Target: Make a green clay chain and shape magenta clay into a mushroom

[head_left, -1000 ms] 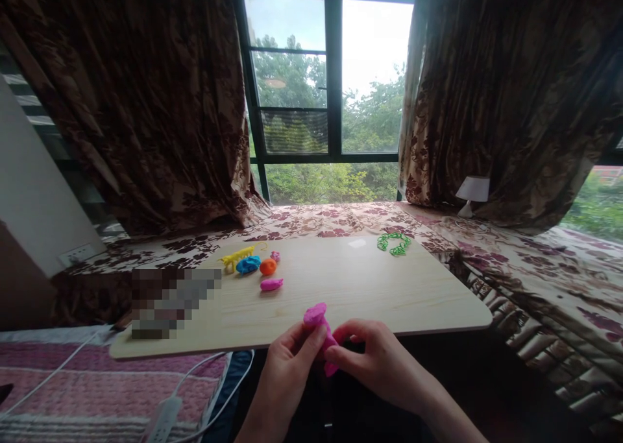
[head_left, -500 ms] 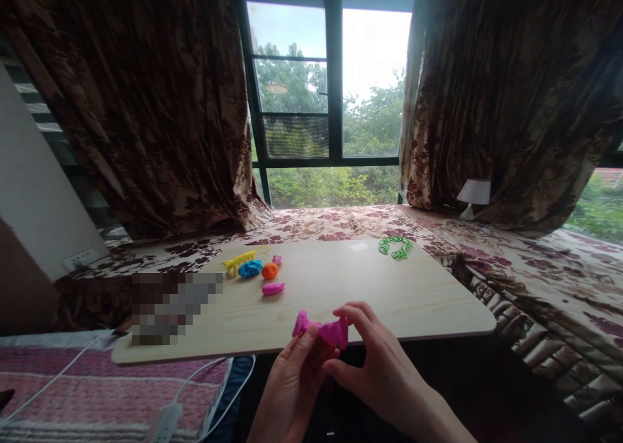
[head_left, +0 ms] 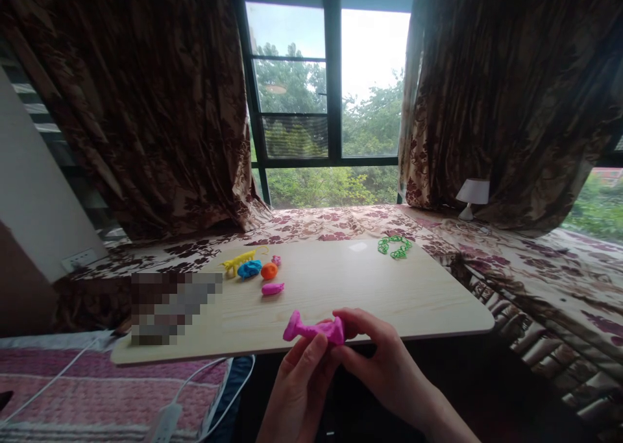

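Observation:
A lump of pink modelling clay (head_left: 311, 331), narrow in the middle with wider ends, is held just over the table's front edge. My left hand (head_left: 304, 371) grips its middle from below, thumb on top. At the clay's right end, my right hand (head_left: 377, 349) pinches it between thumb and fingers. Farther back on the table lie a smaller pink clay piece (head_left: 273, 289), an orange clay ball (head_left: 269, 272), a blue clay lump (head_left: 250, 270) and a yellow clay figure (head_left: 238, 262). A tiny pink piece (head_left: 276, 260) sits behind the orange ball.
A pale wooden table (head_left: 370, 287) spans the front. Green openwork pieces (head_left: 394, 247) lie at its back right, and a pixelated patch covers its left side. A white lamp (head_left: 473, 193) stands on the window ledge. A white power strip (head_left: 168, 422) lies at lower left.
My right thumb and fingers have closed on the clay's right end, where they were wider apart before. The clay has shifted slightly left and turned, showing its narrow middle more plainly.

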`<move>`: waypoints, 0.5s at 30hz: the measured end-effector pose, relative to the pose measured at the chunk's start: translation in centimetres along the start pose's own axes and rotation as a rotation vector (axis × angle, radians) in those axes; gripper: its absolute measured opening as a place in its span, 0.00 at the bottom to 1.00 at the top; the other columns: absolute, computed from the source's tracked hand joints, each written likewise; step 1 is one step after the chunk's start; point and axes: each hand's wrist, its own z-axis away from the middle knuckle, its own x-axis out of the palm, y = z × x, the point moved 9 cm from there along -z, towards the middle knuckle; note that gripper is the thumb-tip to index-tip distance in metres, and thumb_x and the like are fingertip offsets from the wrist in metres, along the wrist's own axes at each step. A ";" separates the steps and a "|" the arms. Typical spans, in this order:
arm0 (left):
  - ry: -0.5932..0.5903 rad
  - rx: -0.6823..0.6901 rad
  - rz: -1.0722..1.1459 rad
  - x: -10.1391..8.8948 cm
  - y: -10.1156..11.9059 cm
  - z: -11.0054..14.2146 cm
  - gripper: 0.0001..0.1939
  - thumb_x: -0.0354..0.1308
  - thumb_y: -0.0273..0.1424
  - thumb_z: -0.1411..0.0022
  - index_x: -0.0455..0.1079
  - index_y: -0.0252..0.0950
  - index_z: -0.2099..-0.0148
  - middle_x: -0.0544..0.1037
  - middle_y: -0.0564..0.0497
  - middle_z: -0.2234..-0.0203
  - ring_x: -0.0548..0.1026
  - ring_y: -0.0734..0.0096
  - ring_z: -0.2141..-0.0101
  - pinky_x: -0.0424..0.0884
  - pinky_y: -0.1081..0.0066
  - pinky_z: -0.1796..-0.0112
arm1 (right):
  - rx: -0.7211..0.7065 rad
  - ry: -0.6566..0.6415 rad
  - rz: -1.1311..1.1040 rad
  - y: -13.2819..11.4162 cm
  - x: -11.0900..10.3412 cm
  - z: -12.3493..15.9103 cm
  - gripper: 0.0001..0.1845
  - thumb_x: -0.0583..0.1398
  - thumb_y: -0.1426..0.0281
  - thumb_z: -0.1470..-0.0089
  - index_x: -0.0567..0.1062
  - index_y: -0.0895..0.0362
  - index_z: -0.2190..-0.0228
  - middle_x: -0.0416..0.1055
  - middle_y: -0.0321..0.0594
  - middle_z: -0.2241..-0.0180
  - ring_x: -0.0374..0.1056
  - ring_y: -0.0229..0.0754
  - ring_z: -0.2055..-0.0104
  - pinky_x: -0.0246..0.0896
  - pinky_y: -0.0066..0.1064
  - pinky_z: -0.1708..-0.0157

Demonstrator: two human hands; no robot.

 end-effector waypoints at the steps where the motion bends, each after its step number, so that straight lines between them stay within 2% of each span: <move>1: 0.004 0.020 -0.009 0.2 0.2 0.1 0.13 0.64 0.26 0.53 0.74 0.33 0.62 0.79 0.46 0.66 0.75 0.61 0.59 0.72 0.68 0.59 | 0.002 0.003 -0.002 0.0 0.0 0.0 0.20 0.61 0.75 0.54 0.69 0.53 0.56 0.71 0.38 0.64 0.66 0.40 0.63 0.63 0.33 0.60; 3: 0.055 0.063 -0.025 0.1 0.5 0.4 0.13 0.65 0.26 0.56 0.75 0.33 0.64 0.79 0.47 0.69 0.76 0.61 0.63 0.73 0.69 0.62 | -0.010 -0.003 -0.001 -0.3 0.0 0.0 0.21 0.62 0.74 0.55 0.69 0.54 0.55 0.71 0.39 0.63 0.66 0.41 0.63 0.63 0.33 0.59; 8: 0.186 0.150 -0.021 -0.9 0.9 0.6 0.09 0.67 0.25 0.59 0.75 0.33 0.70 0.79 0.51 0.75 0.77 0.69 0.71 0.74 0.78 0.70 | -0.060 -0.028 0.004 -1.1 0.4 0.0 0.23 0.61 0.75 0.54 0.70 0.53 0.54 0.71 0.39 0.61 0.67 0.41 0.61 0.63 0.32 0.58; 12: 0.201 0.174 -0.014 -1.8 1.1 0.3 0.09 0.67 0.25 0.59 0.74 0.33 0.71 0.79 0.52 0.75 0.77 0.69 0.71 0.73 0.79 0.72 | -0.058 0.004 -0.001 -0.7 0.9 0.1 0.20 0.62 0.73 0.54 0.71 0.54 0.56 0.71 0.40 0.63 0.67 0.41 0.62 0.65 0.32 0.60; 15: 0.170 0.142 0.001 -1.7 0.8 0.1 0.10 0.66 0.26 0.57 0.74 0.33 0.68 0.79 0.51 0.72 0.77 0.68 0.68 0.74 0.76 0.69 | -0.044 0.049 0.002 -0.2 1.0 0.1 0.20 0.62 0.73 0.54 0.71 0.54 0.56 0.71 0.40 0.64 0.67 0.41 0.64 0.65 0.32 0.62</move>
